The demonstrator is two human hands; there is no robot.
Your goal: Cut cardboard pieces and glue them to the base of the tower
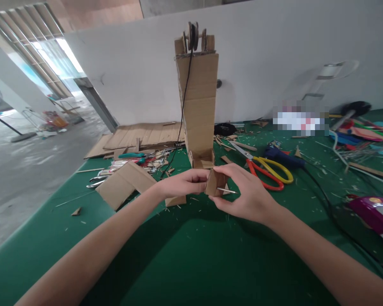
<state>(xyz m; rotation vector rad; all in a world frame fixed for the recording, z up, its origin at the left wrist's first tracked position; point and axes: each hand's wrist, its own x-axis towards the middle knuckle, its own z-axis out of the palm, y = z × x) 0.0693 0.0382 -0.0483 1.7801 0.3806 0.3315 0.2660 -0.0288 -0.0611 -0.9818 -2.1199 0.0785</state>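
- head view: both hands meet at the foot of a tall cardboard tower (198,102) standing upright on the green table (185,255), its long axis vertical, leaning slightly away from the camera.
- head view: left hand (181,183) comes in from the left, fingers closed in a pinch on a small cardboard piece (214,182) just below the tower's open base.
- head view: right hand (242,191) comes in from the right and grips the same piece from the other side; a thin stick (226,191) lies across its fingers, pointing left to right. both hands are about equally near the piece, which lies between them, touching both.
- head view: whether the piece is joined to the tower i cannot tell; it sits just beneath it.
- head view: a black cord (185,89) hangs from the wheel (192,35) on top of the tower down its left face.
- head view: scissors (264,168) with red and yellow handles lie right of the tower, a glue gun (282,156) just behind them, a folded cardboard (126,183) left of the hands.
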